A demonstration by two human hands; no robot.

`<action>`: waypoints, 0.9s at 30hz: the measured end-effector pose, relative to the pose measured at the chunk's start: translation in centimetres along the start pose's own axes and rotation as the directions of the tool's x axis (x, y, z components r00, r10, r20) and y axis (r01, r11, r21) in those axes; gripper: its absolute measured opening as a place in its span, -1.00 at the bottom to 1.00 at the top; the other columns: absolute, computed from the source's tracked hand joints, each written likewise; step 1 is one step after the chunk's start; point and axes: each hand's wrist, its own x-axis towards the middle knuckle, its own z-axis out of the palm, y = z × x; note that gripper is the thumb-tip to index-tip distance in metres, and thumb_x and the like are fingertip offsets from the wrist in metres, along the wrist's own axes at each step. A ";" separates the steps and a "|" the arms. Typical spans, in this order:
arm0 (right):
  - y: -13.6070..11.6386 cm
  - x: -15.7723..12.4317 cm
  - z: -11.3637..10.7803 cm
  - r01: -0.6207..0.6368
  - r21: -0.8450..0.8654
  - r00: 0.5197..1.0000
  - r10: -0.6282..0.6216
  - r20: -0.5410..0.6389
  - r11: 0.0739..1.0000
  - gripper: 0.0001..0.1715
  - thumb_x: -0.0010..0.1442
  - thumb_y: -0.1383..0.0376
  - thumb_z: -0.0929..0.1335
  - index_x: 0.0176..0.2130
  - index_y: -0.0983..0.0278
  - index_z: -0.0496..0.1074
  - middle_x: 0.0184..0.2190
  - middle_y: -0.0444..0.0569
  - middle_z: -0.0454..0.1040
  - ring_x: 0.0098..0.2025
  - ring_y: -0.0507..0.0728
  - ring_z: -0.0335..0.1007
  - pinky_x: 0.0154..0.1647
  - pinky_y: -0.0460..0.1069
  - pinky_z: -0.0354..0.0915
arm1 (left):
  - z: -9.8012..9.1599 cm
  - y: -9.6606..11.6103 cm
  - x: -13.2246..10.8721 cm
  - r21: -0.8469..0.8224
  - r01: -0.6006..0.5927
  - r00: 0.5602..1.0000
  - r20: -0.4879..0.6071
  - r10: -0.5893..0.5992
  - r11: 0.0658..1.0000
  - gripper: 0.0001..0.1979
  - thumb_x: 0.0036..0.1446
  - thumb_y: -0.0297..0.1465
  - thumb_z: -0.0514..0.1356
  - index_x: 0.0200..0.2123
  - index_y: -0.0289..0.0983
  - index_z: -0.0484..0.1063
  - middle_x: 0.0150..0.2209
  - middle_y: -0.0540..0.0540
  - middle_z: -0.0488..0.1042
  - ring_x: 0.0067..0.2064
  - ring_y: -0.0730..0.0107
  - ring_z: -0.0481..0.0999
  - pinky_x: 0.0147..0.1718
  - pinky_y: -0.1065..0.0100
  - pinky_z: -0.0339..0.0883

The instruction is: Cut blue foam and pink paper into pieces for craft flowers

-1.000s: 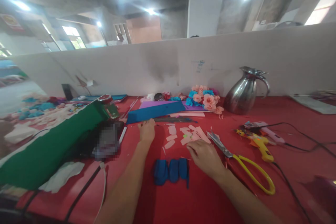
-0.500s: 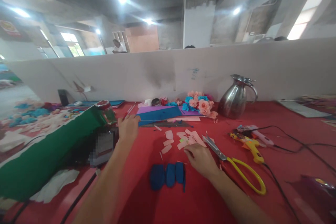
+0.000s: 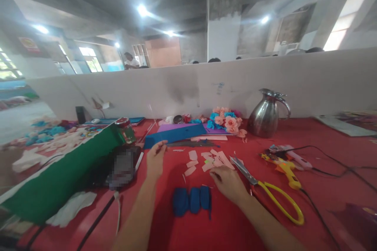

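Observation:
My left hand [image 3: 155, 160] is raised over the table by the near edge of a long blue paper strip [image 3: 176, 135]. Its fingers are pinched together, and what they hold, if anything, is too small to make out. Close to the small pink paper pieces [image 3: 193, 155], my right hand [image 3: 228, 182] has its fingers curled in; their tips hide whatever is between them. Three stacks of cut blue paper [image 3: 194, 200] lie in front of me between my forearms. Large scissors [image 3: 266, 188] with yellow handles rest just right of my right hand, blades slightly apart.
At the back are thin dark wires [image 3: 191, 143], pink and blue paper flowers [image 3: 228, 119] and a steel jug [image 3: 265, 115]. Corded glue guns [image 3: 287, 170] lie right. A green board [image 3: 67, 168], a glass jar [image 3: 126, 130] and a blurred-out black device [image 3: 123, 166] stand left.
My left hand has moved right and slightly nearer to me; the thin pale line seen extending from it no longer shows. The right hand stays by the pink pieces. The view has shifted a little.

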 end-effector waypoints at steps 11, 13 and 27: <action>0.0 -0.1 0.5 0.013 0.041 1.000 -0.014 0.017 0.999 -0.69 0.20 0.32 0.18 -0.28 0.23 0.49 -0.29 -0.02 0.54 -0.17 0.14 0.41 -0.12 -0.02 0.21 | -0.7 -2.4 -1.7 0.220 -0.034 0.994 0.106 0.011 0.975 -0.76 -0.11 -0.24 0.24 -0.42 -0.30 0.48 -0.49 -0.06 0.51 -0.39 0.34 0.53 -0.33 0.33 0.40; 0.0 -0.1 0.4 0.020 0.045 1.000 -0.020 0.004 0.999 -0.69 0.20 0.32 0.18 -0.29 0.23 0.49 -0.30 -0.03 0.54 -0.19 0.14 0.42 -0.13 -0.02 0.21 | -0.6 -2.9 -1.9 0.269 -0.069 0.988 0.151 0.029 0.961 -0.78 -0.09 -0.24 0.22 -0.44 -0.29 0.50 -0.49 -0.07 0.53 -0.41 0.32 0.53 -0.35 0.31 0.41; -3.4 3.5 -2.4 -0.078 0.814 0.942 0.311 -0.130 0.575 -0.51 -0.04 0.06 0.41 -0.15 0.29 0.51 -0.47 -0.07 0.51 -0.47 0.07 0.34 -0.47 -0.06 0.21 | -0.4 -1.8 -2.9 0.492 -0.529 0.831 0.467 0.304 0.691 -0.66 0.04 -0.56 0.00 -0.34 -0.21 0.56 -0.31 -0.10 0.56 -0.27 0.36 0.54 -0.25 0.34 0.41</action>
